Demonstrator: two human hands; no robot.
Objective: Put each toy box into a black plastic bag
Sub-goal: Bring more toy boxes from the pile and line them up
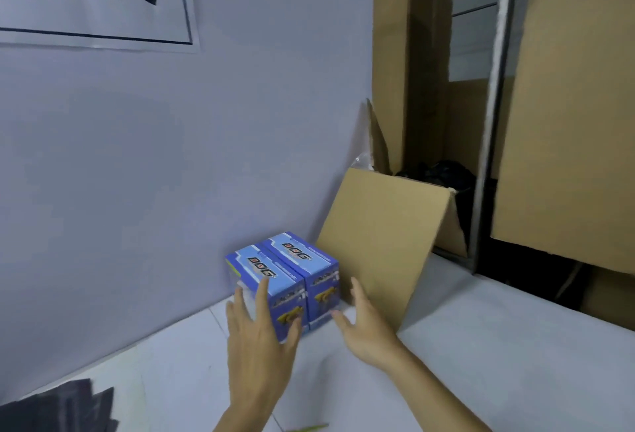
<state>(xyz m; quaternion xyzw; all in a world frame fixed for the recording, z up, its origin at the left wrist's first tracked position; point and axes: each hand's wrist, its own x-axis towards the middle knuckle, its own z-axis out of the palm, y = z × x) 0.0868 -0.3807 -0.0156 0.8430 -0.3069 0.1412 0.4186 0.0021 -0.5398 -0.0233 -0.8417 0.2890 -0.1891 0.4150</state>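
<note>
Pale grey wall and a white tabletop (464,363) meet in the corner where we work, and we start at our fingers: those of our left hand (256,339) are spread straight, fingertips lying on the top and near face of the left blue cardboard toy box printed "DOG" (264,280), thumb out toward its lower right edge, not yet curled round it. Our right hand (360,325) is open too, fingers straight and slightly apart, hovering just beside the right blue toy box (309,265), between it and the leaning brown cardboard flap (378,246); we cannot tell whether it touches either. Both boxes sit side by side, touching, pushed close to the wall. As we judge it, the step in hand is picking up one box, and doing it well means closing on a single box across its side faces and sliding it away from its neighbour before lifting, so the other is not dragged along. Black plastic bags (58,407) lie flat at the near left corner, well apart from the boxes. Beyond the flap stand tall brown cartons (405,64), a grey metal shelf post (494,115), and an open carton holding something dark. That flap crowds the right hand's approach.
</note>
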